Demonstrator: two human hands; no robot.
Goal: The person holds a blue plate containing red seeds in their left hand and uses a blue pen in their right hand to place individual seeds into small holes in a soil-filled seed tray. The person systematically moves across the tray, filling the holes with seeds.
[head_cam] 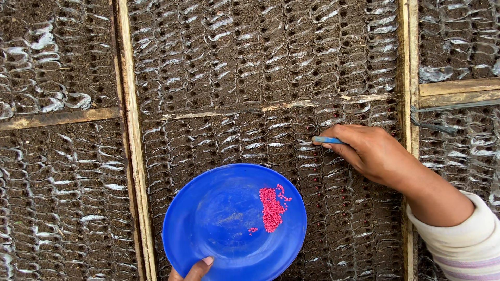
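Head view, blue stick pinched in right hand fingers

Wooden-framed bed of (seemingly plastic) soil pots

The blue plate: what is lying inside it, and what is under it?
Inside the blue plate lies a small heap of pink seeds, right of centre. Under it are soil-filled seedling cells; those directly beneath are covered. The left hand holds its near rim.
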